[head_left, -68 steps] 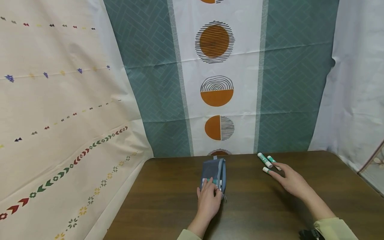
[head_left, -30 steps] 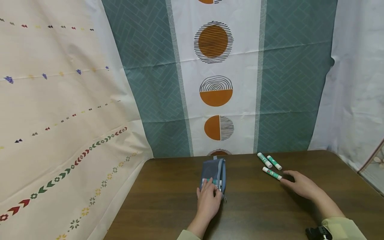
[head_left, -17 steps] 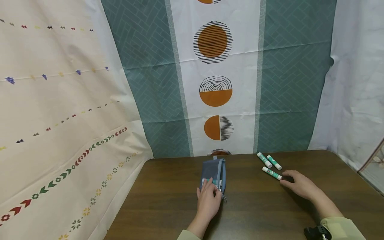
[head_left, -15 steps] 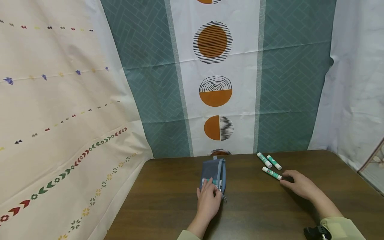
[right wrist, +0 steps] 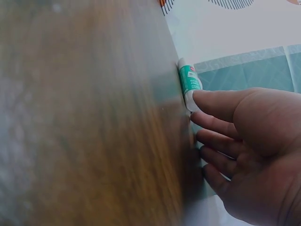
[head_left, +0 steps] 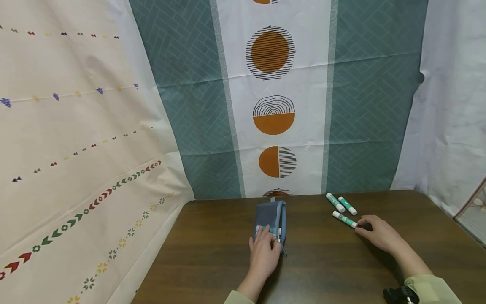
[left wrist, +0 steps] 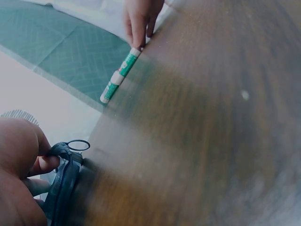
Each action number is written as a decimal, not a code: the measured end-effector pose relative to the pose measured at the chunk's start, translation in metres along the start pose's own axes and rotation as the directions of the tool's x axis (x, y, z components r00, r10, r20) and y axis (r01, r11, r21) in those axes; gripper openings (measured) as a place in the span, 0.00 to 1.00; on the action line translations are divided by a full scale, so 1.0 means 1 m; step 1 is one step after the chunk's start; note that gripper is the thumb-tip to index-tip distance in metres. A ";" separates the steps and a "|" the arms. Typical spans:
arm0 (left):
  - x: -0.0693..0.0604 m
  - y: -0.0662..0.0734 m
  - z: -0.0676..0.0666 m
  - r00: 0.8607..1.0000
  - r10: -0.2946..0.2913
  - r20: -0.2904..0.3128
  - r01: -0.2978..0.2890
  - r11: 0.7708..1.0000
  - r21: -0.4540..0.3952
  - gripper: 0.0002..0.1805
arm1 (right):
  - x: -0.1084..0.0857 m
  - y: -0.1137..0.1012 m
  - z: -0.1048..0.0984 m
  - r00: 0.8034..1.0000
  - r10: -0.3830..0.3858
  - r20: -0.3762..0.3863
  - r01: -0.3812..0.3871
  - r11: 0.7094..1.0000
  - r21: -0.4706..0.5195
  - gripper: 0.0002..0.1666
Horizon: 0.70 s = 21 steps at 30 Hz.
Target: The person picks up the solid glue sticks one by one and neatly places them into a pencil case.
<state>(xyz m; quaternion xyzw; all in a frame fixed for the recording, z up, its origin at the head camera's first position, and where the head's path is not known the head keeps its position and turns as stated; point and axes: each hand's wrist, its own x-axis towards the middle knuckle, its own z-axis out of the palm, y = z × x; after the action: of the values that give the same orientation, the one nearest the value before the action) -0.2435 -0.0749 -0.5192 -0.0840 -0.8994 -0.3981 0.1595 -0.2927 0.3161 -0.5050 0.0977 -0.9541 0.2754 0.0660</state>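
My left hand [head_left: 263, 256] holds the front end of a blue-grey zippered pouch [head_left: 267, 214]. Part of a green-and-white tube [head_left: 276, 231] shows beside its fingers at the pouch; the left wrist view has a finger and thumb at the zip end. Farther right lie three green-and-white glue sticks: one at the back left [head_left: 335, 202], one beside it [head_left: 347, 205] and one nearest me [head_left: 344, 219]. Around the near end of that last stick [right wrist: 189, 77] are the thumb and index fingertip of my right hand [head_left: 381, 234], loosely bent; a firm grip is not evident.
Everything lies on a dark brown wooden table [head_left: 315, 266]. Behind it hangs a green and white cloth [head_left: 277, 177] with orange circles. A cream patterned cloth [head_left: 95, 232] borders the left side. A dark device [head_left: 400, 294] sits at my right wrist.
My right hand has drawn back toward me and right from over the nearest glue stick, uncovering most of it. Lately it stays still. The left hand and pouch keep their place.
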 end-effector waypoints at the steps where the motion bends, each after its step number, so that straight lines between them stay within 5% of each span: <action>1: 0.000 0.000 0.000 1.000 -0.002 0.002 0.002 1.000 -0.001 0.13 | 0.000 0.000 0.000 1.000 -0.002 -0.007 0.002 1.000 0.004 0.20; 21: -0.001 0.001 -0.001 1.000 -0.018 0.009 0.018 1.000 0.000 0.13 | 0.003 -0.002 0.004 0.999 0.029 -0.046 -0.029 0.999 -0.012 0.14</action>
<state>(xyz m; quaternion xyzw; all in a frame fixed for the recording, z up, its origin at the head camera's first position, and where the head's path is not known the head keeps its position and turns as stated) -0.2425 -0.0743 -0.5179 -0.0776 -0.9009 -0.3990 0.1518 -0.2950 0.3125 -0.5067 0.0770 -0.9554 0.2722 0.0845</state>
